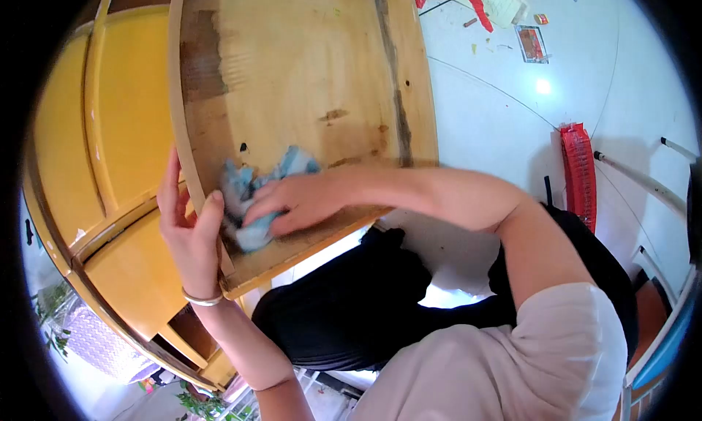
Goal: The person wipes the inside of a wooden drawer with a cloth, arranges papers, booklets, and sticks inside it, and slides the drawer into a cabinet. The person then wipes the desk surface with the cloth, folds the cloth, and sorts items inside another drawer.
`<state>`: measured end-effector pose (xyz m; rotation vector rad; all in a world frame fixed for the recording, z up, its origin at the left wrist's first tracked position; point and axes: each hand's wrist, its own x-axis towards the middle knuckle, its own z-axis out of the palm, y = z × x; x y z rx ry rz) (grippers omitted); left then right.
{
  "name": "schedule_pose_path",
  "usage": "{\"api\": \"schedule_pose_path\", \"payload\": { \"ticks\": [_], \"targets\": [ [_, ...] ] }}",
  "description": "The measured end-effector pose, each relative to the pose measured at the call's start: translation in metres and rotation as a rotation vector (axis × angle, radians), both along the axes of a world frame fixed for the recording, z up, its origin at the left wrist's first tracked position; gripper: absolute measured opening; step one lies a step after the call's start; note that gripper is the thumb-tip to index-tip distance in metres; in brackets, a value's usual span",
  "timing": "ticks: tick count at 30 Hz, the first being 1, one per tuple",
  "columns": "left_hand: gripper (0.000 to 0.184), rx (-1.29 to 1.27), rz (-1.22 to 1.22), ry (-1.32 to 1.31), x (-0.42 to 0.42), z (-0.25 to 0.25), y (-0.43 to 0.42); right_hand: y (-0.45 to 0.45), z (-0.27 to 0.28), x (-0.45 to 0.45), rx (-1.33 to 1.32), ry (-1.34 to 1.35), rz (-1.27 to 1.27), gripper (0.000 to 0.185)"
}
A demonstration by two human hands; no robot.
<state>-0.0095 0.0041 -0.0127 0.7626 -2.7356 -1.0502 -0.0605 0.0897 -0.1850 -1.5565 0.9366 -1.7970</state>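
Note:
A wooden drawer (307, 62) is tilted in front of me, its inside showing dark stains. My left hand (186, 220) grips the drawer's left side wall near its lower corner, thumb on one side and fingers on the other. Inside that corner, my right hand (300, 201) presses a crumpled blue and white cloth (256, 234) against the wood. Motion blurs the right hand a little, and its palm hides part of the cloth. A small dark speck (243, 147) lies on the drawer bottom just above the cloth.
A yellow cabinet (135, 106) stands at the left. On the tiled floor (504, 92) at the right lie papers (497, 2), a small picture card (531, 44) and a long red packet (578, 172). A metal-framed chair (643, 183) stands at the far right.

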Motion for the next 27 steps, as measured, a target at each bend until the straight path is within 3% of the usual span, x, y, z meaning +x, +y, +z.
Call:
{"api": "schedule_pose_path", "payload": {
  "ticks": [4,6,8,9,12,14,15,17,19,20,21,23,25,26,27],
  "targets": [
    [0.062,0.026,0.013,-0.009,0.001,-0.001,-0.006,0.048,-0.093,-0.025,0.368,0.019,0.131,0.048],
    [0.062,0.049,0.026,-0.019,0.000,-0.003,-0.010,0.080,-0.141,-0.052,0.659,0.331,0.229,0.044],
    [0.063,0.028,0.012,0.011,0.002,-0.005,-0.014,0.089,-0.127,-0.060,0.967,0.810,0.193,0.035],
    [0.063,0.032,0.015,0.012,-0.001,-0.005,-0.014,0.089,-0.127,-0.072,0.969,0.812,0.197,0.035],
    [0.063,0.091,0.034,-0.041,-0.005,-0.001,-0.012,0.088,-0.134,-0.132,1.162,0.918,-0.833,0.017],
    [0.064,-0.031,-0.025,-0.026,-0.004,-0.001,-0.010,0.108,-0.092,-0.176,1.091,0.485,-1.298,0.014],
    [0.064,-0.030,-0.033,-0.015,-0.003,-0.001,-0.011,0.109,-0.087,-0.176,1.088,0.490,-1.312,0.014],
    [0.065,0.002,0.009,-0.023,-0.004,-0.003,-0.010,0.106,-0.067,-0.159,1.143,0.654,-0.805,0.014],
    [0.065,0.003,-0.017,0.002,-0.005,-0.005,-0.012,0.084,-0.070,-0.098,1.121,0.799,-0.678,0.017],
    [0.065,-0.006,-0.034,0.007,-0.005,-0.004,-0.013,0.085,-0.090,-0.079,0.855,0.646,-0.379,0.018],
    [0.065,-0.006,-0.047,0.027,-0.004,-0.002,-0.014,0.083,-0.107,-0.079,0.857,0.660,-0.399,0.018],
    [0.066,-0.064,-0.042,-0.037,-0.004,-0.003,-0.017,0.086,-0.125,-0.099,1.182,0.781,-0.169,0.018],
    [0.066,-0.047,-0.046,0.002,-0.005,-0.006,-0.018,0.095,-0.104,-0.137,1.246,1.038,-1.080,0.016],
    [0.067,-0.082,-0.058,-0.011,-0.006,-0.005,-0.017,0.109,-0.064,-0.169,1.352,0.966,-1.150,0.014],
    [0.067,-0.121,-0.070,-0.035,-0.005,-0.001,-0.017,0.127,-0.051,-0.195,1.183,0.922,-1.302,0.023]
  ]
}}
